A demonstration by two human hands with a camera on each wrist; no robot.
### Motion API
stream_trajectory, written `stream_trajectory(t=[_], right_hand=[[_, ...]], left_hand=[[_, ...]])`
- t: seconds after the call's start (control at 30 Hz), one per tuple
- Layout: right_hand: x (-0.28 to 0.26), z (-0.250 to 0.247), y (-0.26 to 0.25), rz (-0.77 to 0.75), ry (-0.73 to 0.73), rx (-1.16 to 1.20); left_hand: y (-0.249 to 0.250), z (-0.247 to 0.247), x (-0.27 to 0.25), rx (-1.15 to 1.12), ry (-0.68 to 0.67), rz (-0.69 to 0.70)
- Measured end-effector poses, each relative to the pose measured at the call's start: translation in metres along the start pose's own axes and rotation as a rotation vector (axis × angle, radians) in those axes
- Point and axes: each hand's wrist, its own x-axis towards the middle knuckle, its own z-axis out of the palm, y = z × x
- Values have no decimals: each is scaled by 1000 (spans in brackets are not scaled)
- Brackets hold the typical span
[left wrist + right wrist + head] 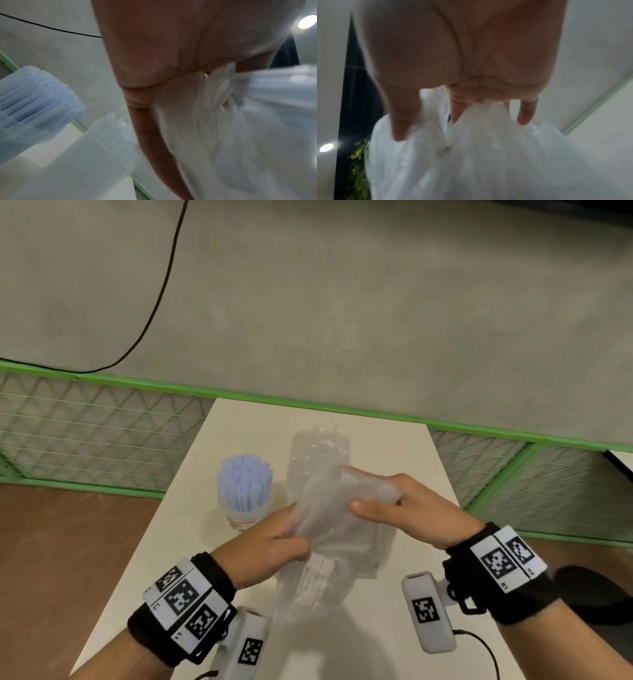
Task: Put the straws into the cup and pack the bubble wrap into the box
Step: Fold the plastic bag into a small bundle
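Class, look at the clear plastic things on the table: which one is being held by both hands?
The crumpled bubble wrap: the left hand and right hand both grip it. The clear cup of blue straws stands untouched beside it.

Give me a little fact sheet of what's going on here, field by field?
Setting: white table by a green mesh fence
Straws: blue straws standing in the clear cup
Bubble wrap: bubble wrap lifted over the table
Left hand: left hand grips the wrap
Right hand: right hand grips the wrap
Box: clear box behind the wrap
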Motion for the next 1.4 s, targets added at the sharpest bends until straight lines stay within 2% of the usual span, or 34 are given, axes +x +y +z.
stream_trajectory(t=[0.1,0.17,0.27,0.33,0.4,0.57,0.63,0.73,0.87,0.97,1.1,1.17,1.23,1.33,1.4], right_hand=[[2,4,3,-118,133,122],[2,10,6,-187,138,193],[-1,12,14,-115,77,302],[-5,12,13,-31,9,203],[-8,15,11,-24,-11,118],[-7,26,10,-224,135,-47],[-9,30,11,-277,105,-93],[-10,34,18,-384,77,-362],[-13,33,17,-395,44,-404],[-14,31,22,-533,119,-763],[-10,29,25,-570,134,-1007],[-8,23,22,-555,115,-1026],[-9,15,16,-457,24,-898],[-21,2,7,-159,-139,-591],[-25,5,7,-57,-77,-454]], left_hand=[[-8,4,0,-27,34,-70],[-11,8,-1,-59,45,-84],[-8,12,-1,-78,50,-57],[-5,12,0,-81,30,-31],[-2,11,2,-88,16,-21],[-4,12,8,-193,59,-98],[-5,12,7,-248,66,-93],[-3,14,5,-400,36,-92],[-5,12,3,-595,8,-155],[-4,7,-2,-752,-9,-162],[0,9,-6,-565,-73,-87],[-3,8,-5,-427,-69,-44],[-4,7,-3,-253,-37,-28],[-10,2,0,6,119,-4],[-13,1,2,118,206,6]])
